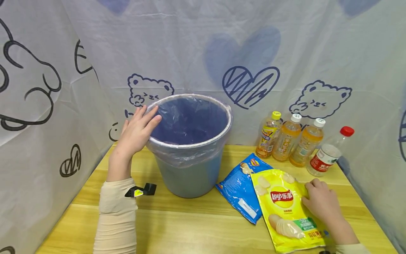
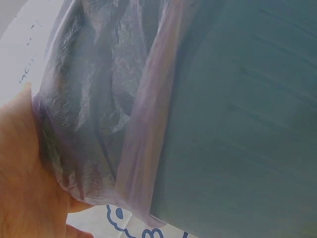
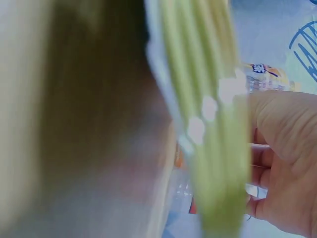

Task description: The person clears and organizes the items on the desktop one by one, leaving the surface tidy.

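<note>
A grey-blue trash bin (image 1: 193, 180) stands on the table, lined with a clear plastic bag (image 1: 182, 157) folded over its rim. My left hand (image 1: 136, 132) rests on the bin's left rim with fingers extended; in the left wrist view the palm lies against the liner (image 2: 94, 114). On the right, my right hand (image 1: 323, 201) grips the right edge of a yellow Lay's chip bag (image 1: 282, 211). The right wrist view shows this bag (image 3: 213, 124) edge-on and blurred beside the curled fingers. A blue chip bag (image 1: 238, 187) lies partly under the yellow one.
Several plastic bottles stand at the back right: a yellow-capped bottle (image 1: 269, 135), white-capped bottles with amber labels (image 1: 287, 139), and a red-capped bottle (image 1: 325, 157). A printed white sheet (image 1: 190, 42) hangs behind and along both sides of the wooden table (image 1: 177, 225).
</note>
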`<state>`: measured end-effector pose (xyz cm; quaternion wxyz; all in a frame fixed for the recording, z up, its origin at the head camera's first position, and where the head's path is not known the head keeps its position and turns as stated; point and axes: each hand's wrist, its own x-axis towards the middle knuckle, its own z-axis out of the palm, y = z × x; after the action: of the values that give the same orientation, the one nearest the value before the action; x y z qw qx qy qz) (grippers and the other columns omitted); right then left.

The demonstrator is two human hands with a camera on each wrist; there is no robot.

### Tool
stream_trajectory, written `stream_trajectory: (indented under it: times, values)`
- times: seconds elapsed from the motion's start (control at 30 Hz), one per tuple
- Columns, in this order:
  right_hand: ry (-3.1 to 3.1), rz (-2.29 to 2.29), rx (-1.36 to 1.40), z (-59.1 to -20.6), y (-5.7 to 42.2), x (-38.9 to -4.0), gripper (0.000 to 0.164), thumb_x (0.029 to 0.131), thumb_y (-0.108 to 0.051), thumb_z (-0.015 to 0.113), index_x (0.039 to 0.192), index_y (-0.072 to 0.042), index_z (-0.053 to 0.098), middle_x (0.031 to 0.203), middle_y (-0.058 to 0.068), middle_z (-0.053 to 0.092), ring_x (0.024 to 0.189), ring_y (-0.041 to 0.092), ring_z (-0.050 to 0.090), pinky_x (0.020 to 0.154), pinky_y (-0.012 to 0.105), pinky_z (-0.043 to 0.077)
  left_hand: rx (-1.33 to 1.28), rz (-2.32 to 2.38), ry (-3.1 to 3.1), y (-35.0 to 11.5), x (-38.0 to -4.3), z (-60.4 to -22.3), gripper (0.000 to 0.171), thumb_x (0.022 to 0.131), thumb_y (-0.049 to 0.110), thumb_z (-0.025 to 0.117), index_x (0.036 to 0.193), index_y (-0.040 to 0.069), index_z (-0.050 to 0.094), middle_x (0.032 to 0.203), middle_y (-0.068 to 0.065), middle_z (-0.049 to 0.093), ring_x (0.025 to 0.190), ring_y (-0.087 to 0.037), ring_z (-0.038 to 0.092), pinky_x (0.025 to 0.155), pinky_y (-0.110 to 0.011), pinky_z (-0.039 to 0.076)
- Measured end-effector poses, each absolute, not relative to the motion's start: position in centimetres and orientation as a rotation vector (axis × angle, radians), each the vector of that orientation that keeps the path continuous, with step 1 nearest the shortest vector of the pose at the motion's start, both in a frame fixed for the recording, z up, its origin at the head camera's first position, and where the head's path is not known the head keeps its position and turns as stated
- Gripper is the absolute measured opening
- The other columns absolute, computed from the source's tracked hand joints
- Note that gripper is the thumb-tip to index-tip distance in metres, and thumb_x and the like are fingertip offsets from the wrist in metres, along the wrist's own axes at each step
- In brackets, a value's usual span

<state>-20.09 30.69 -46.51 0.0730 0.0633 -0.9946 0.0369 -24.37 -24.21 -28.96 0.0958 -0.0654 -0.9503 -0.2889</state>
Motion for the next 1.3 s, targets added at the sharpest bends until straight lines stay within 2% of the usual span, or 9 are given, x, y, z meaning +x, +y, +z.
stream_trajectory:
  times: [0.47, 0.83, 1.07, 1.3]
  values:
    - [-2.682, 0.200, 0.210, -43.7, 30.1, -20.4, 0.024, 0.078, -0.009, 0.070, 0.097, 0.002, 0.061, 0.100, 0.023, 0.054, 0.092, 0.046, 0.051, 0.063, 0.055, 0.037, -0.185, -0.857, -2.810, -24.1, -24.3, -29.0, 0.074, 0.095, 0.071, 0.023, 0.156, 0.029, 0.022, 0.166, -0.009, 0.005, 0.154, -0.030, -0.006, 0.116, -0.068, -0.006]
    - [-2.569, 0.202, 0.239, -40.5, 28.4, -20.4, 0.018, 0.079, -0.004, 0.068, 0.094, 0.000, 0.060, 0.099, 0.021, 0.054, 0.094, 0.044, 0.048, 0.069, 0.058, 0.036, -0.185, -0.857, -2.806, -24.1, -24.3, -29.1, 0.074, 0.095, 0.071, 0.023, 0.156, 0.029, 0.022, 0.166, -0.009, 0.006, 0.154, -0.030, -0.005, 0.116, -0.068, -0.006]
    - [-2.482, 0.195, 0.266, -38.9, 27.2, -20.6, 0.012, 0.081, -0.003, 0.065, 0.092, -0.003, 0.060, 0.093, 0.017, 0.054, 0.093, 0.041, 0.049, 0.068, 0.054, 0.035, -0.183, -0.858, -2.802, -24.1, -24.3, -29.1, 0.074, 0.095, 0.071, 0.023, 0.156, 0.029, 0.023, 0.166, -0.009, 0.007, 0.154, -0.030, -0.004, 0.116, -0.068, -0.006]
    - [-2.339, 0.197, 0.352, -37.9, 26.4, -21.1, 0.011, 0.080, 0.001, 0.064, 0.089, -0.001, 0.060, 0.091, 0.017, 0.056, 0.089, 0.040, 0.052, 0.068, 0.055, 0.037, -0.181, -0.868, -2.801, -24.1, -24.3, -29.1, 0.074, 0.095, 0.071, 0.024, 0.156, 0.029, 0.023, 0.166, -0.009, 0.006, 0.154, -0.030, -0.005, 0.116, -0.068, -0.007]
